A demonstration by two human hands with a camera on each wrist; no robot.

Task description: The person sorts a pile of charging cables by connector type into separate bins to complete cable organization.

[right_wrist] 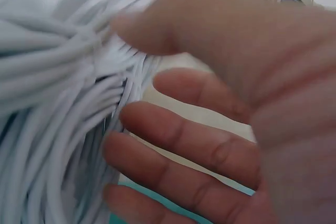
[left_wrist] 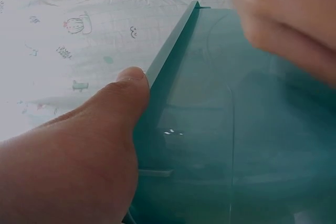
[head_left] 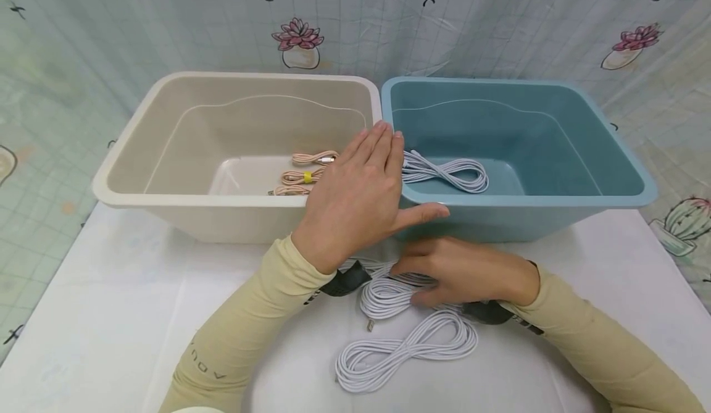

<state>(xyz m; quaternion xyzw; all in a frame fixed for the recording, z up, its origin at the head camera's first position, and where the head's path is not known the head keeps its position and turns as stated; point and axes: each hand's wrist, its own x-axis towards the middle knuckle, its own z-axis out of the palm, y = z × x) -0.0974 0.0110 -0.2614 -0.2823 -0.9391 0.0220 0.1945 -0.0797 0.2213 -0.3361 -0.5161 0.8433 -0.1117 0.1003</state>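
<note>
Left hand (head_left: 361,191) flat over bins (head_left: 522,201), right hand (head_left: 461,271) at white cables (head_left: 383,299), both grips loose

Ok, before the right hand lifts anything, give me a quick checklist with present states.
1. Right hand at the rear white coils: ok, it reaches in among them.
2. Right-hand grip: not ok; the right wrist view shows the fingers apart, not closed round a cable.
3. Left hand clear of the bins: not ok, it lies over where they meet.
4. Blue bin holds only white cable: ok for what shows.
5. Beige bin holds only peach cables: ok for what shows.
6. Front white coil free of the rear ones: cannot tell, they come together by the right hand.
</note>
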